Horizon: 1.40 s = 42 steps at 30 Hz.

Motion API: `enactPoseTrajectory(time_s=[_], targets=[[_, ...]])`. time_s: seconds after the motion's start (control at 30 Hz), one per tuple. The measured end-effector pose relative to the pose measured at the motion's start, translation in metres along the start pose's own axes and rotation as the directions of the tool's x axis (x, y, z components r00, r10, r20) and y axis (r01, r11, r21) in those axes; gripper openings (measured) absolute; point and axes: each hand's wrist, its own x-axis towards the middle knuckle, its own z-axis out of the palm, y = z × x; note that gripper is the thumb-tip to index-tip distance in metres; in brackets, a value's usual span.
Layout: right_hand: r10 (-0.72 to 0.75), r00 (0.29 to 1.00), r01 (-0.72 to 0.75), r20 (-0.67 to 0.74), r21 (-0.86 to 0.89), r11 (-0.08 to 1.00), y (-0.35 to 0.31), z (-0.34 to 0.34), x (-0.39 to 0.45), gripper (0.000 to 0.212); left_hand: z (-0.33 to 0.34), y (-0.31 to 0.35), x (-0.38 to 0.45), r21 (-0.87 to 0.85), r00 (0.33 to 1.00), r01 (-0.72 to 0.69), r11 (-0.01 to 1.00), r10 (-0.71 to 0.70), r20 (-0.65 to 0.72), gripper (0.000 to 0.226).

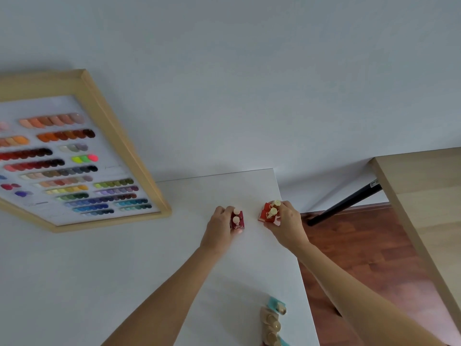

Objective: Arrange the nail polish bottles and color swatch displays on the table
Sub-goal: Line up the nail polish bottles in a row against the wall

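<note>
Bottles: left hand grips dark-red pair | right hand grips red pair | white table, wood floor

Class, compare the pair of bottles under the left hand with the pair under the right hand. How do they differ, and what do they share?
The dark red bottles in the left hand are deeper, more wine-coloured; the bright red bottles in the right hand are lighter, more orange-red. The dark pair sits further from the white table edge; the bright pair sits near it. Both pairs have pale caps and stand on the table, each gripped by one hand.
</note>
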Motion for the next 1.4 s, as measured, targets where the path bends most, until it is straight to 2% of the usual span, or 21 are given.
enactPoseTrajectory(time_s=[0.23,0.37,0.43,0.53,0.67,0.8,1.0,1.2,1.4], targets=[[-0.045,0.998,0.049,0.047,-0.093,0.994,0.002,-0.017,0.058,0.034,0.003,0.028,0.063,0.004,0.999,-0.033,0.999,0.033,-0.009,0.051],[-0.060,0.998,0.062,0.032,-0.076,0.995,0.006,-0.021,0.082,0.036,0.008,0.038,0.090,-0.030,0.998,-0.045,0.999,0.043,-0.038,0.048],[-0.069,0.998,0.069,0.000,-0.034,0.997,0.007,-0.021,0.089,0.040,0.010,0.041,0.099,-0.059,0.997,-0.052,0.997,0.048,-0.067,0.044],[-0.047,0.998,0.052,-0.048,0.126,0.991,0.006,-0.021,0.096,0.046,0.015,0.044,0.109,-0.095,0.990,-0.047,0.994,0.034,-0.135,0.038],[0.025,0.992,0.007,-0.125,0.248,0.969,0.007,-0.018,0.102,0.042,0.022,0.045,0.115,-0.158,0.979,-0.008,0.987,-0.025,-0.201,0.026],[0.065,0.983,-0.011,-0.173,0.296,0.955,0.006,-0.013,0.104,0.038,0.026,0.047,0.117,-0.231,0.973,0.016,0.973,-0.068,-0.221,0.019],[0.087,0.977,-0.024,-0.194,0.306,0.952,0.007,-0.012,0.110,0.032,0.030,0.051,0.124,-0.229,0.959,0.070,0.971,-0.129,-0.253,0.013],[0.079,0.979,-0.022,-0.188,0.286,0.958,0.010,-0.012,0.113,0.030,0.031,0.052,0.124,-0.215,0.958,0.089,0.973,-0.142,-0.249,0.012],[0.078,0.983,-0.032,-0.166,0.263,0.964,0.004,-0.019,0.105,0.033,0.016,0.055,0.117,-0.133,0.977,0.102,0.986,-0.124,-0.172,0.016]])
